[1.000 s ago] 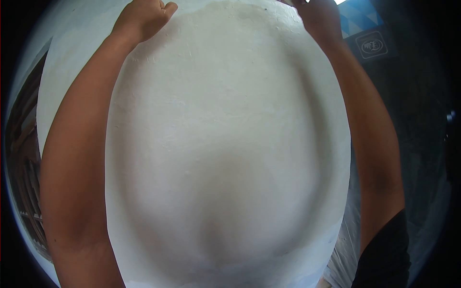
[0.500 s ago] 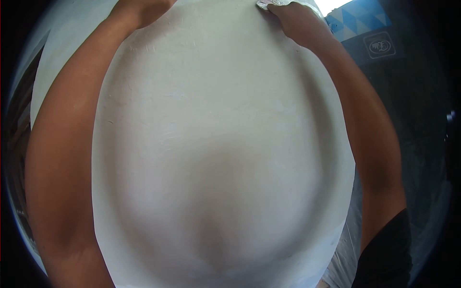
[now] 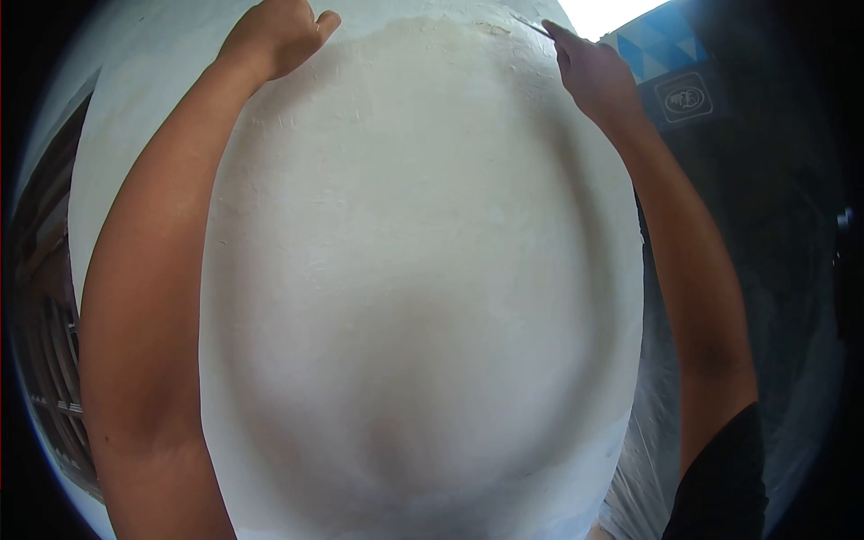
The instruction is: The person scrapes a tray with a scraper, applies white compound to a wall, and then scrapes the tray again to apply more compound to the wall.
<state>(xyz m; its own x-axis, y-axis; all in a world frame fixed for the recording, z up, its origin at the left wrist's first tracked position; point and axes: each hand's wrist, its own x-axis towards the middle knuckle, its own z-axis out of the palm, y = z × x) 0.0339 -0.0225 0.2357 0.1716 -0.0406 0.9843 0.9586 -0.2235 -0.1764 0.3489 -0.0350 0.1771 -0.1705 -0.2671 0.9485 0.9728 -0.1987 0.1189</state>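
A large white rounded surface (image 3: 423,225) fills the middle of the view, smooth in the centre with small ridges and marks near its top. My right hand (image 3: 601,79) grips a thin metal scraper (image 3: 533,25), seen nearly edge-on at the upper right of this surface. Close to the blade is a slightly raised, wet-looking patch (image 3: 490,29). At the upper left, my left hand (image 3: 277,40) is closed in front of the white surface, thumb side toward the middle. Whatever its curled fingers may hold is hidden.
A blue and white triangle-patterned panel (image 3: 661,43) and a dark sheet with a square emblem (image 3: 684,99) are at the upper right. Clear plastic sheeting (image 3: 634,477) hangs at the lower right. Dark slatted objects (image 3: 58,360) stand at the far left.
Both hands appear lower in view, and the right has shifted rightward. The scraper has turned from showing its flat face to nearly edge-on. The left hand now shows fully closed.
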